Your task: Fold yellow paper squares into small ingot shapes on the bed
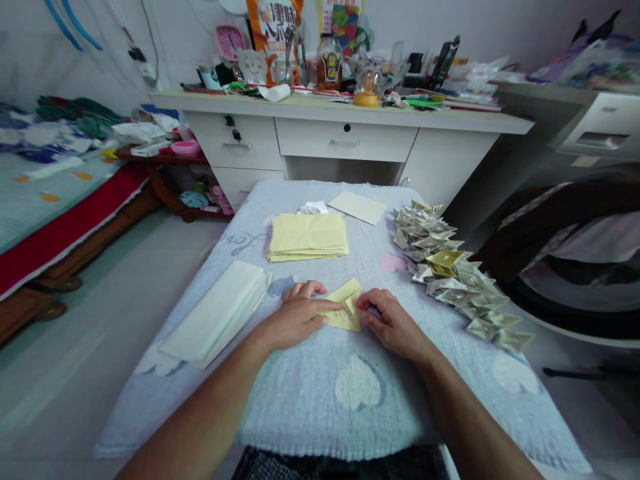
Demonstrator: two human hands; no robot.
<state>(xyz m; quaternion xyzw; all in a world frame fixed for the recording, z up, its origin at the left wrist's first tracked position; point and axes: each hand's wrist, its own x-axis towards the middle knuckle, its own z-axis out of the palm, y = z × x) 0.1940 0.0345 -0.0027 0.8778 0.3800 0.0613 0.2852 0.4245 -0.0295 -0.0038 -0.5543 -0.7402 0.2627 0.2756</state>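
A small folded piece of yellow paper (349, 308) lies on the cloth-covered table between my hands. My left hand (300, 312) rests on its left side, index finger stretched across the paper and the other fingers apart. At the right edge, my right hand (390, 320) has its fingers curled in, with thumb and fingertips pinching the paper's edge. Beyond them sits a stack of yellow paper sheets (309, 235). Left of my left hand lies a stack of long white folded paper (220, 313). Rows of folded paper pieces (450, 273), mostly silvery with a few gold, stand at the right.
A pale card (357, 207) and a crumpled white tissue (313, 208) lie at the table's far end. Behind stands a white desk (345, 140) crowded with a jar (329, 63) and other items. A bed (65, 193) is at the left, a washing machine (590, 200) at the right.
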